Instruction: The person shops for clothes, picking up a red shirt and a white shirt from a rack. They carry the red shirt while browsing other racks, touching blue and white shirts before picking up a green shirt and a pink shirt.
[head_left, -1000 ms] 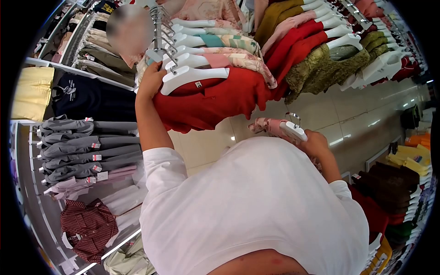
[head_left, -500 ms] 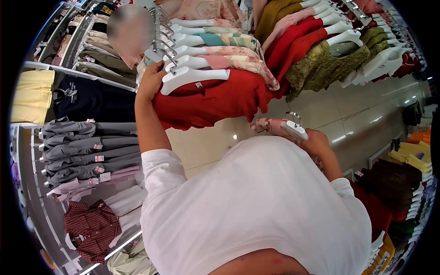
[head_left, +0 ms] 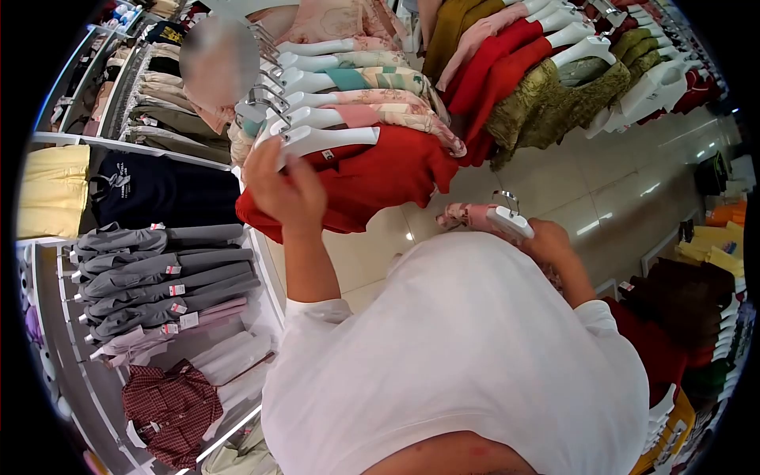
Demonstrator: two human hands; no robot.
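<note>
My left hand (head_left: 286, 188), smeared by motion, is in front of the near end of the hanging row, thumb and fingers apart. Its fingertips overlap the end of a white hanger (head_left: 332, 139) that carries a red top (head_left: 380, 178). Behind that top hang several pink, floral and green-patterned garments on white hangers. Lower right, my right hand (head_left: 548, 242) is closed around the end of another white hanger (head_left: 511, 222) with its metal hook up. A pink floral garment (head_left: 467, 214) hangs from it, partly hidden behind my white shirt.
Folded grey garments (head_left: 166, 265) hang at the left, below a navy shirt (head_left: 162, 186) and a yellow garment (head_left: 54, 190). A checked shirt (head_left: 172, 408) lies lower left. Olive lace garments (head_left: 546, 103) hang at upper right, over a tiled floor (head_left: 594, 186). A person stands behind the row.
My left hand has come away from the hanger hooks, moving down and toward me. The red top has shifted slightly left in view. My right hand still holds its hanger in nearly the same place.
</note>
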